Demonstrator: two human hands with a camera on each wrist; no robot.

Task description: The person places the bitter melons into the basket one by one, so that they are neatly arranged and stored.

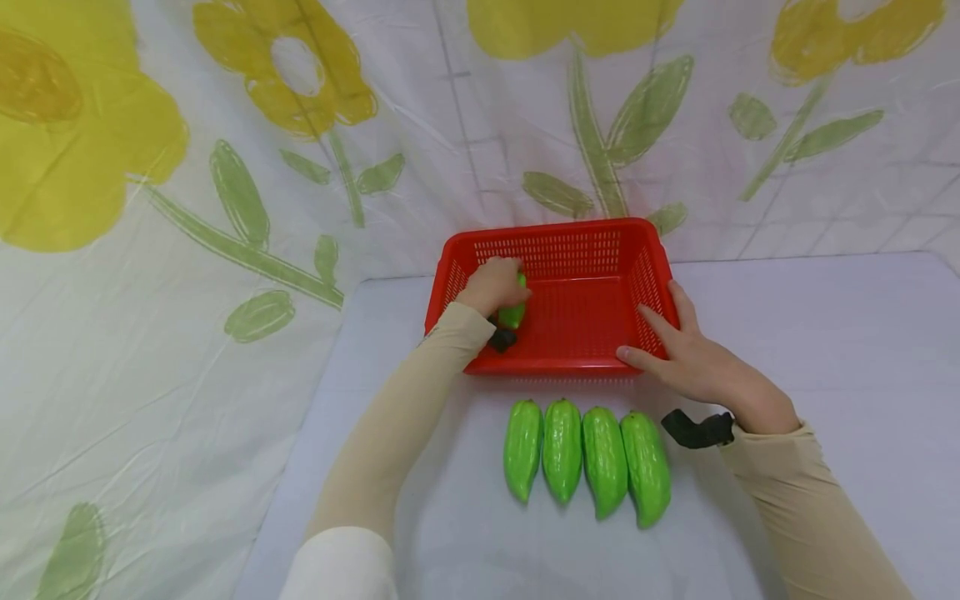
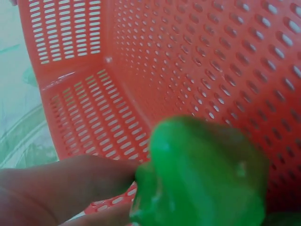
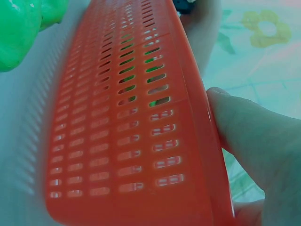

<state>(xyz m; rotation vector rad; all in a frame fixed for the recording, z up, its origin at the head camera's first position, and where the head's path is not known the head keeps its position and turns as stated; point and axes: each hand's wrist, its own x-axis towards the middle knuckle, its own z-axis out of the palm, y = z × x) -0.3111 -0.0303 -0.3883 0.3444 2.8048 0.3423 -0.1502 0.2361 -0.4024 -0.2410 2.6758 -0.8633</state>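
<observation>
Basket (image 1: 581,321) slippage risk, centre frame: left hand (image 1: 491,285) is pinching green gourd (image 1: 513,317) inside.
Right hand (image 1: 696,364), spread, is resting against basket without clasping; left-hand knock could shift it.

1. Basket (image 1: 573,321): red, rectangular, slotted, upright, mouth up.
2. Held gourd (image 1: 512,317): glossy green, inside basket's left end, partly hidden.
3. Four gourds (image 1: 602,454): glossy green, lying side by side before basket, tapered tips pointing away.
</observation>
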